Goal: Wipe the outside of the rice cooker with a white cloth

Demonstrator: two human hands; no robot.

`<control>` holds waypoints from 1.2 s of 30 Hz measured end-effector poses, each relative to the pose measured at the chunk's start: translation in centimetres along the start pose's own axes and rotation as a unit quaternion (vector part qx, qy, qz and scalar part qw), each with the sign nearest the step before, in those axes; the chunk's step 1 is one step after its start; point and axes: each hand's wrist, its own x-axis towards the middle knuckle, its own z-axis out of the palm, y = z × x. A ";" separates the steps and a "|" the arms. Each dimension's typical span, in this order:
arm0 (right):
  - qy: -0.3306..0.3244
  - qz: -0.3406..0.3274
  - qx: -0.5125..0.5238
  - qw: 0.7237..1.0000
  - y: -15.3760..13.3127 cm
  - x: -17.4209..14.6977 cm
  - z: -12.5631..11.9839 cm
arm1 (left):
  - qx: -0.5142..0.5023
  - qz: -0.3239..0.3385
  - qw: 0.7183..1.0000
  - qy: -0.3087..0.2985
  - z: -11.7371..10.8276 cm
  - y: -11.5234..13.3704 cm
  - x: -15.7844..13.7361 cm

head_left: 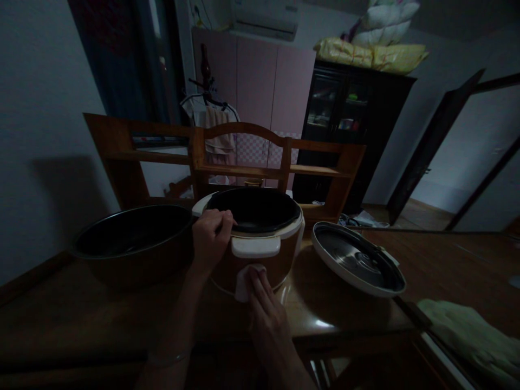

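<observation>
Filling most of the dim room's lower view, a dark wooden table (353, 319) carries everything the person works on, its top glossy where light catches near the front edge. Behind it stand a wooden chair back (239, 157), a pink wardrobe (260, 86) and a black glass-fronted cabinet (345, 114) topped with bundled bedding (374, 49).

On the table's left sits a wide dark inner pot (130, 241). At centre stands the brown rice cooker (260, 238), lid off, its cavity dark. The detached lid (357, 260) lies upside down just to the right.

The left hand (211, 235) has its grip clamped on the cooker's rim, fingers curled over the edge. The right hand (264, 300) presses a white cloth (246, 279) flat against the cooker's lower front wall, fingers together and extended.
</observation>
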 end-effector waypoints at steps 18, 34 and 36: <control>0.071 0.031 -0.022 0.997 1.2 1.2 -1.8 | -0.004 -0.003 1.000 0.004 0.1 0.0 0.0; 0.048 0.060 -0.003 0.997 1.7 0.1 -1.0 | -0.009 -0.004 1.000 0.001 0.1 -0.1 0.0; 0.053 0.058 -0.004 0.997 1.7 0.5 -1.1 | -0.007 -0.008 1.000 0.002 0.1 -0.1 -0.1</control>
